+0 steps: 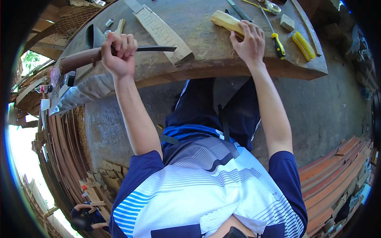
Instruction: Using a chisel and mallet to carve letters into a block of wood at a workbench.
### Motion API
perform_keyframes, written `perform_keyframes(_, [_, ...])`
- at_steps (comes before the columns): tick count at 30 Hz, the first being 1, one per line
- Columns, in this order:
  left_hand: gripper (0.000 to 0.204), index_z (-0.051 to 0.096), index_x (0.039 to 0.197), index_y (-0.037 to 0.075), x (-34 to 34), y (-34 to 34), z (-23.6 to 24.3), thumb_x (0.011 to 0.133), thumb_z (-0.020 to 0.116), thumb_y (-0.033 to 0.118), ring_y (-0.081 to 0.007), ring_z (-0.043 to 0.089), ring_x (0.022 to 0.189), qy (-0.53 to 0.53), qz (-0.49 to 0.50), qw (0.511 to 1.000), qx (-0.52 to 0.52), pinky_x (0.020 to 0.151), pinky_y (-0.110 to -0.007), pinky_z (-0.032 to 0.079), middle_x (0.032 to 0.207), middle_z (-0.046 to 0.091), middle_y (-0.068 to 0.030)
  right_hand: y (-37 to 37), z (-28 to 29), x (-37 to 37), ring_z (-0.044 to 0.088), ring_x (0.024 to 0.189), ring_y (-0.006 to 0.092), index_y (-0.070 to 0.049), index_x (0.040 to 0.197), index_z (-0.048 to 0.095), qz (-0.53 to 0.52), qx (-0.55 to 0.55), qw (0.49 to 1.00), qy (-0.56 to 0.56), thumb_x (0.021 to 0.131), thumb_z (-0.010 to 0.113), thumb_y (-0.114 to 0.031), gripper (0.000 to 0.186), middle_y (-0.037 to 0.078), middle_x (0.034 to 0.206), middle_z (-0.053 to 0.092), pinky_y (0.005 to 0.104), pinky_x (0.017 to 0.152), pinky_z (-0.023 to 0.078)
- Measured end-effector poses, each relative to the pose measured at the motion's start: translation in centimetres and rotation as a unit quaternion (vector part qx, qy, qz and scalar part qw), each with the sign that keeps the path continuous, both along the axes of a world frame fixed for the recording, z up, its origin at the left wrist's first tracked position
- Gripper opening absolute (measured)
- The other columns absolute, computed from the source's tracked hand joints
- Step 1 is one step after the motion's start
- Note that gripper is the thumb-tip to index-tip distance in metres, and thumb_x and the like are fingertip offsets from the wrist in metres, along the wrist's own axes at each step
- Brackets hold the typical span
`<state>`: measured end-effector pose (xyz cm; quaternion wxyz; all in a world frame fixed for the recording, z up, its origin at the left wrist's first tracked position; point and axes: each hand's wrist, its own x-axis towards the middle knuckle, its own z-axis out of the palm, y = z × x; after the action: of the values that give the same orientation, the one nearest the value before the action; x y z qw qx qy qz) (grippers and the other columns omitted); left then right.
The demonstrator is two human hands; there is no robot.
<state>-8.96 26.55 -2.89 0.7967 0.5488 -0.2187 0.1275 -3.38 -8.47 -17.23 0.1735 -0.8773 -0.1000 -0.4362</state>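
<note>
My left hand (119, 51) is closed round a long tool near the bench's left end. Its thick brown wooden handle (81, 59) lies to the left of the fist, and a narrow dark blade (156, 48) sticks out to the right. Fingers of my right hand (250, 41) wrap over the near end of a pale, rounded wooden piece (226, 22) resting on the bench. Between both hands lies a long board (160, 33) with carved marks. Right of my right hand is a yellow-and-black screwdriver (278, 45).
The wooden bench (206, 51) also bears a yellow brush (303, 45), pale block (287, 22), tape measure (273, 7), flat metal bar (239, 10) and dark hollow metal piece (94, 37). Stacked planks (333, 174) lie at right. Another person (85, 218) is at lower left.
</note>
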Motion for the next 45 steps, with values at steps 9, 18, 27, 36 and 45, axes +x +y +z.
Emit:
perform_keyframes(9, [0.043,0.032,0.069,0.018,-1.9,-2.2,-1.7,0.111,0.04,0.022,-0.0073,0.02,0.053,0.064,0.131,0.986,-0.084,0.051,-0.028,0.022,0.059,0.021,0.0066,-0.7,1.4,-1.6,0.06,0.11,0.0369,-0.005,0.11,0.065,0.011,0.06,0.998,-0.011,0.077,0.074,-0.023,0.038,0.015,0.111,0.067,0.0475,0.102,0.045])
perform_keyframes(18, [0.015,0.045,0.094,0.009,-7.0,-4.2,-4.0,0.103,0.053,0.018,-0.0141,0.04,0.072,-0.049,0.126,0.991,-0.004,0.076,-0.034,0.04,0.075,0.04,-0.0003,-1.2,1.7,-2.5,0.057,0.117,0.0318,-0.001,0.114,0.066,0.006,0.046,0.998,0.035,0.081,0.073,-0.025,0.041,0.016,0.125,0.063,0.0452,0.104,0.044])
perform_keyframes(27, [0.046,0.058,0.119,0.0,-5.0,2.3,-3.0,0.106,0.055,0.044,-0.0202,0.064,0.094,-0.048,0.125,0.981,0.14,0.103,-0.048,0.048,0.087,0.063,-0.0067,1.0,1.3,-1.0,0.054,0.131,0.0332,-0.008,0.127,0.068,-0.048,-0.012,0.998,0.041,0.084,0.072,-0.029,0.048,0.016,0.141,0.06,0.0456,0.114,0.037])
perform_keyframes(36, [0.045,0.039,0.071,0.013,0.2,2.5,0.4,0.109,0.05,0.035,-0.0083,0.025,0.042,-0.051,0.046,0.991,-0.111,0.041,-0.027,0.021,0.053,0.031,0.0032,1.9,1.4,-1.1,0.062,0.117,0.0283,-0.01,0.123,0.071,-0.055,-0.02,0.996,0.065,0.084,0.074,-0.028,0.043,0.008,0.125,0.07,0.042,0.108,0.042])
perform_keyframes(45, [0.034,0.034,0.069,0.016,2.7,1.4,-0.1,0.102,0.042,0.02,-0.0084,0.019,0.037,-0.114,-0.095,0.981,-0.121,0.035,-0.027,0.017,0.05,0.03,0.0028,2.4,1.5,-0.5,0.058,0.124,0.0308,-0.012,0.132,0.066,-0.103,-0.025,0.994,0.017,0.083,0.077,-0.035,0.055,0.011,0.131,0.067,0.0449,0.11,0.041])
